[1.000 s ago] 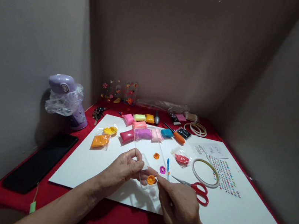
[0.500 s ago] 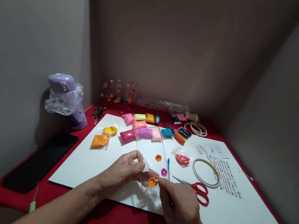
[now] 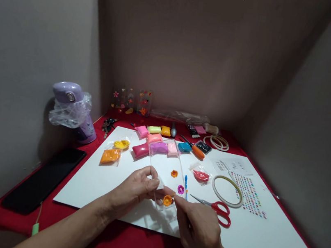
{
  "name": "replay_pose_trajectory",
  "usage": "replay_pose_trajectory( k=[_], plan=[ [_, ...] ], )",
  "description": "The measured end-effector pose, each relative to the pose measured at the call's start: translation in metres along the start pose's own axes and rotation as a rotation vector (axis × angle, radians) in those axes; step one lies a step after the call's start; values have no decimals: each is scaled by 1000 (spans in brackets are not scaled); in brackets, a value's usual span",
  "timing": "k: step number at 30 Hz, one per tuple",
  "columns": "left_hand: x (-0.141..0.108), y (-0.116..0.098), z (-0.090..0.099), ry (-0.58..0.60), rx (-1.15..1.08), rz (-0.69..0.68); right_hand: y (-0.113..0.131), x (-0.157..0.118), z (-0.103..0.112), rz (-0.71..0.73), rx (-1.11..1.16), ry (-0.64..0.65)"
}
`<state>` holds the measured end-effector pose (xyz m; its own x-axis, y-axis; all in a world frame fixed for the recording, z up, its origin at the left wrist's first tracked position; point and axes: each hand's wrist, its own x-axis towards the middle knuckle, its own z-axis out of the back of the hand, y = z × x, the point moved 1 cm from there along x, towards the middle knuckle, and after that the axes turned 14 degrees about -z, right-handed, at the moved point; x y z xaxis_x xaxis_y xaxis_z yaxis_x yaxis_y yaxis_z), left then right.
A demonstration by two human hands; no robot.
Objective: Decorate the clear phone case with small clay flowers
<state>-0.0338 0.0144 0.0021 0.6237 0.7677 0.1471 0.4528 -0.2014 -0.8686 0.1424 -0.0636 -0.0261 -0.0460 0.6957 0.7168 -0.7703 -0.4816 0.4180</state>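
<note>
A clear phone case (image 3: pixel 166 169) is held tilted above the white board by my left hand (image 3: pixel 136 186), its thumb and fingers pinching the left edge. Near the case's lower end is an orange clay flower (image 3: pixel 167 200). A purple flower (image 3: pixel 181 189) and a smaller orange flower (image 3: pixel 174 174) show higher up; whether they lie on the case or the board is hard to tell. My right hand (image 3: pixel 198 228) has its thumb and index finger pressed together beside the lower orange flower. Anything between those fingertips is too small to make out.
Red scissors (image 3: pixel 221 209), a blue tool (image 3: pixel 186 185) and a tape roll (image 3: pixel 228 191) lie right of the case. Coloured clay packs (image 3: pixel 141 150) sit behind it. A black phone (image 3: pixel 45 178) and a purple device (image 3: pixel 76 106) are at the left.
</note>
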Motion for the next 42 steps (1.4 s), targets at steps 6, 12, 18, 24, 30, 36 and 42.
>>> replay_pose_trajectory(
  k=[6, 12, 18, 24, 30, 36, 42],
  plan=[
    [-1, 2, 1, -3, -4, 13, 0, 0, 1, -5, -12, -8],
    [-1, 1, -1, -13, -37, 18, 0, 1, -1, -12, -23, -34],
    [0, -3, -3, 2, -49, 15, 0, -2, 1, -22, -32, -15],
    [0, -2, -3, -11, -41, 15, 1, -1, 1, -16, -23, -43],
    [1, -1, -2, -17, -43, 16, 1, 0, 1, 7, -23, -53],
    [-1, 0, -1, -12, -48, 10, 1, -2, 0, 3, -38, -32],
    [-1, 2, -1, -16, -68, 23, 0, -1, 0, -4, -9, -21]
  ],
)
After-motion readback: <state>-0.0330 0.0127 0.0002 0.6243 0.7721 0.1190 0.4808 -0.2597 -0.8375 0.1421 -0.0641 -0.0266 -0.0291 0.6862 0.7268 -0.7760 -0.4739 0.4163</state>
